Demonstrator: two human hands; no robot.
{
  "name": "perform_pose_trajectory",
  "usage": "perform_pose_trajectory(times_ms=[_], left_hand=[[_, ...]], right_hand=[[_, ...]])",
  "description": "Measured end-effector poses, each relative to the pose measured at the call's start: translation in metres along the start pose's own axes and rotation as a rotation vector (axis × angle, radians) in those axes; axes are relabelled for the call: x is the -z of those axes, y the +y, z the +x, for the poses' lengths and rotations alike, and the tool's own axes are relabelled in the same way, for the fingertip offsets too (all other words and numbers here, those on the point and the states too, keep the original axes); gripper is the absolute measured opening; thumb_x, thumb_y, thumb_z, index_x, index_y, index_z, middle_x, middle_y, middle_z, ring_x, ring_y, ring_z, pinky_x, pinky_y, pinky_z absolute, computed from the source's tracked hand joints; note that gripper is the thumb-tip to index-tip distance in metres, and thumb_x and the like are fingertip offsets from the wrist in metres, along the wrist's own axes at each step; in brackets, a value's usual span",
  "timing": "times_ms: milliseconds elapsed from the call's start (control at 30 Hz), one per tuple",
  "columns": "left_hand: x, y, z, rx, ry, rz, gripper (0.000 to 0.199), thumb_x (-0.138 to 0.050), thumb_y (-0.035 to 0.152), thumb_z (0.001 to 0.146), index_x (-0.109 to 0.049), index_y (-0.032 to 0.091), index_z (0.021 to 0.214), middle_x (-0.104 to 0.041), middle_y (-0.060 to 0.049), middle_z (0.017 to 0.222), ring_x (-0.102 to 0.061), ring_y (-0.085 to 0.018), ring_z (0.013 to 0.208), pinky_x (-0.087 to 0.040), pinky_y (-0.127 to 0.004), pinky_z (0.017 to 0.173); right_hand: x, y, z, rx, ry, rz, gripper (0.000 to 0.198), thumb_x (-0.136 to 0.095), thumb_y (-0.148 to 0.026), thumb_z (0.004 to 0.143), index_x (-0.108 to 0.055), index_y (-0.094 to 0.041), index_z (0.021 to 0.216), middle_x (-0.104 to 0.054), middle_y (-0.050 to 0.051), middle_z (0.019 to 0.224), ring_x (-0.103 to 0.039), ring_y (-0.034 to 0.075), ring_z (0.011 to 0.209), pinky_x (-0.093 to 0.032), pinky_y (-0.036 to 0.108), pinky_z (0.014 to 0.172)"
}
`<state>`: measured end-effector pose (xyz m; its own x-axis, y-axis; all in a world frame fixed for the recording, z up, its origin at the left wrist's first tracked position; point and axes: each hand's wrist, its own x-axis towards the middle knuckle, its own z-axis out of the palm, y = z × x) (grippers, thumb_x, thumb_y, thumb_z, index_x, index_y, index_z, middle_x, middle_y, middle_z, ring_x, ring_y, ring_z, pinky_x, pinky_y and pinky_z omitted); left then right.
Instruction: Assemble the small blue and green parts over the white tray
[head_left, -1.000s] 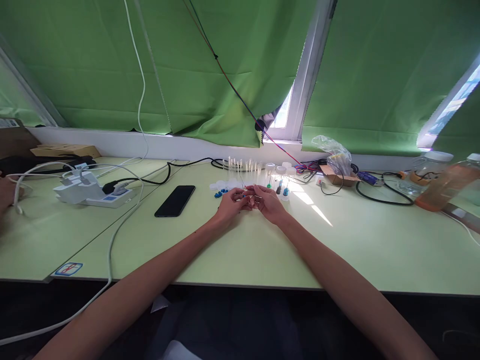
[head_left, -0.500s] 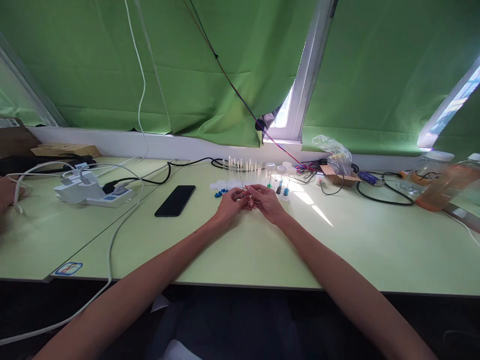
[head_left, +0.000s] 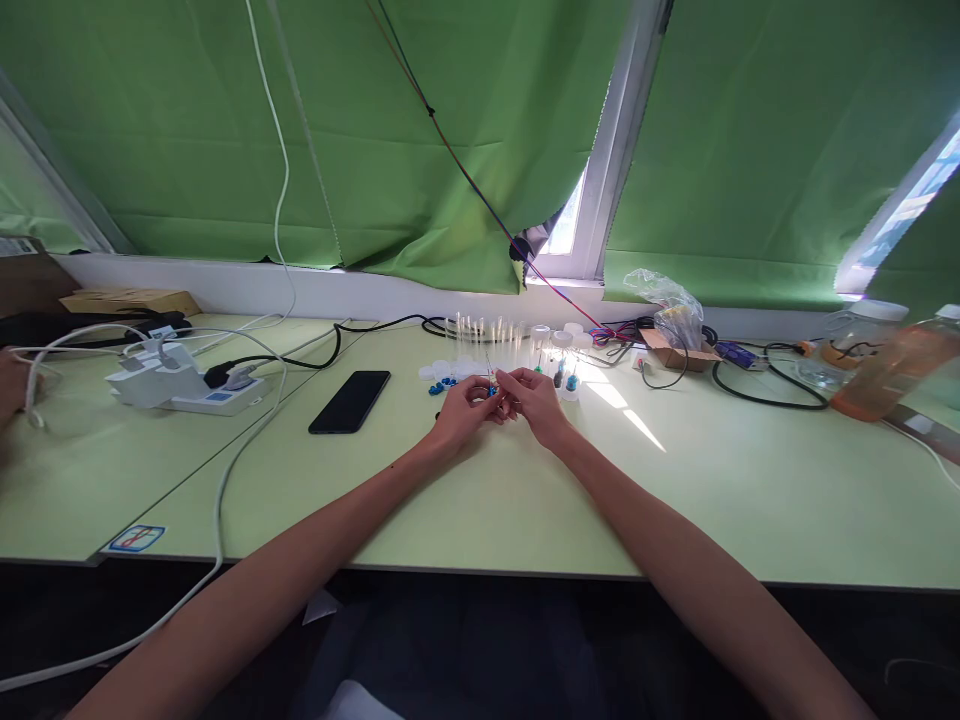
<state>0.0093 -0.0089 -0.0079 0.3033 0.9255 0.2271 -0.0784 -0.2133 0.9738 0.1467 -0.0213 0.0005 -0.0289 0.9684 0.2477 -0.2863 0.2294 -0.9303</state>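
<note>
My left hand [head_left: 463, 408] and my right hand [head_left: 534, 398] meet over the table with their fingers pinched together. Between the fingertips is a small dispensing needle with a blue hub [head_left: 492, 391], its thin shaft pointing up. Both hands appear closed on it, though the right fingers partly hide the contact. Just behind them stands a row of clear glass tubes [head_left: 487, 338]. Several small blue pieces [head_left: 442, 384] lie left of my left hand beside white caps [head_left: 427, 372]. Right of my right hand are white-capped clear vials [head_left: 561, 345] with green, black and blue hubs inside.
A black phone [head_left: 349, 402] lies to the left. Farther left are a power strip [head_left: 217, 400] with white cables and another person's hand [head_left: 10, 385]. At the back right sit a small cardboard box [head_left: 679, 352], black cables and an orange bottle [head_left: 892, 375].
My fingers have shifted slightly, and more of the needle's blue hub shows between them. The needle shaft stands a little more upright. Both forearms stay nearly in place.
</note>
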Motion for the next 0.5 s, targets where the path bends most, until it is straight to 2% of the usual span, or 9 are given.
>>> perform_pose_trajectory(times_ms=[300,500], left_hand=[[0.0012,-0.0035,0.0016,-0.024,-0.017,-0.003,0.048,-0.080,0.050,0.065,-0.055,0.017,0.088,-0.067,-0.003,0.072,-0.068,-0.018,0.062,-0.057,-0.036,0.067],[0.0021,-0.0048,0.0028,-0.023,-0.007,0.001,0.049,-0.081,0.050,0.064,-0.056,0.017,0.088,-0.066,-0.001,0.071,-0.067,-0.017,0.060,-0.058,-0.036,0.067]], right_hand=[[0.0023,0.0020,0.0029,-0.056,0.023,0.032,0.044,-0.077,-0.057,0.064,-0.059,-0.017,0.064,-0.059,-0.001,0.054,-0.050,0.009,0.041,-0.035,0.024,0.041],[0.0054,0.0042,0.0043,-0.096,-0.031,0.115,0.042,-0.077,-0.057,0.066,-0.063,-0.017,0.068,-0.059,-0.001,0.057,-0.050,0.009,0.043,-0.036,0.024,0.042]])
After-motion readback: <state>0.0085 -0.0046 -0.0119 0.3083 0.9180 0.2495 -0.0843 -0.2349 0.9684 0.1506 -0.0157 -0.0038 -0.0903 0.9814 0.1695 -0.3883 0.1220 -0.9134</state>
